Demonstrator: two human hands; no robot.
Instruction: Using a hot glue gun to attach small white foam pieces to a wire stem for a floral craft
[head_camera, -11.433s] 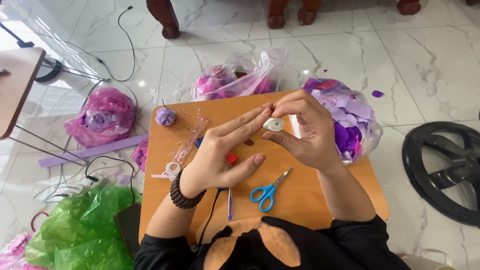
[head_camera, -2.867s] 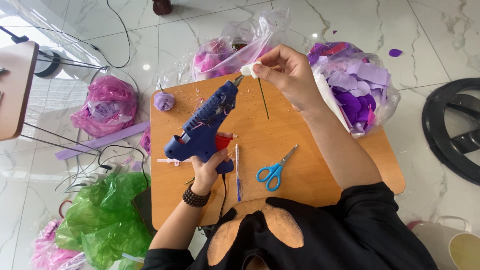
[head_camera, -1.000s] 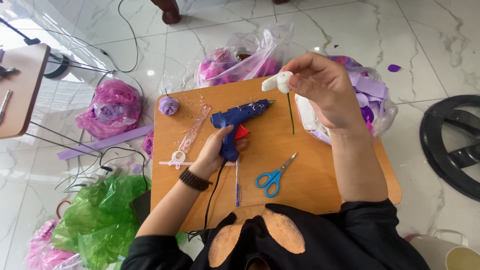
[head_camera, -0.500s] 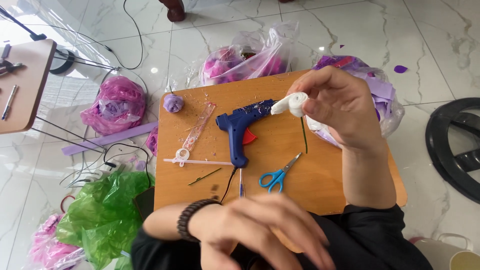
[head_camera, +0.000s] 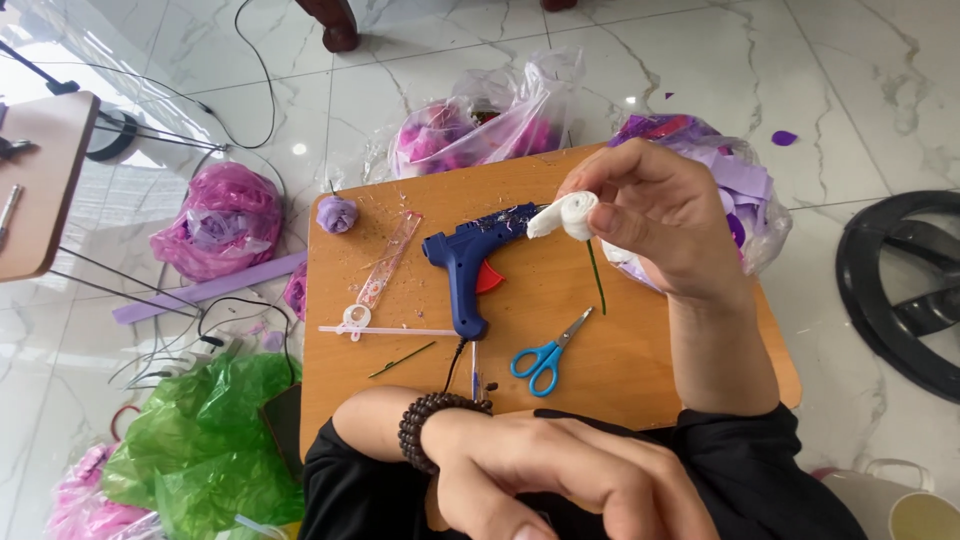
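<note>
My right hand (head_camera: 660, 215) is raised over the small wooden table (head_camera: 640, 370) and pinches a rolled white paper flower bud (head_camera: 566, 216) on a thin green wire stem (head_camera: 597, 280). My left hand (head_camera: 560, 480), with a dark bead bracelet on the wrist, is close to the camera at the bottom, fingers apart and holding nothing. The blue glue gun (head_camera: 470, 258) lies on the table, its nozzle pointing toward the bud. Blue-handled scissors (head_camera: 545, 356) lie in front of it.
A clear ruler (head_camera: 385, 265), a glue stick (head_camera: 385, 331), a green wire piece (head_camera: 402, 360) and a purple paper rose (head_camera: 337, 213) lie on the table. Bags of pink and purple paper (head_camera: 470, 125) (head_camera: 735, 185) (head_camera: 222, 215) and a green bag (head_camera: 215, 440) surround it. Cables cross the marble floor.
My left hand has let go of the glue gun, left it lying on the table, and drawn back toward the camera. My right hand keeps holding the bud up.
</note>
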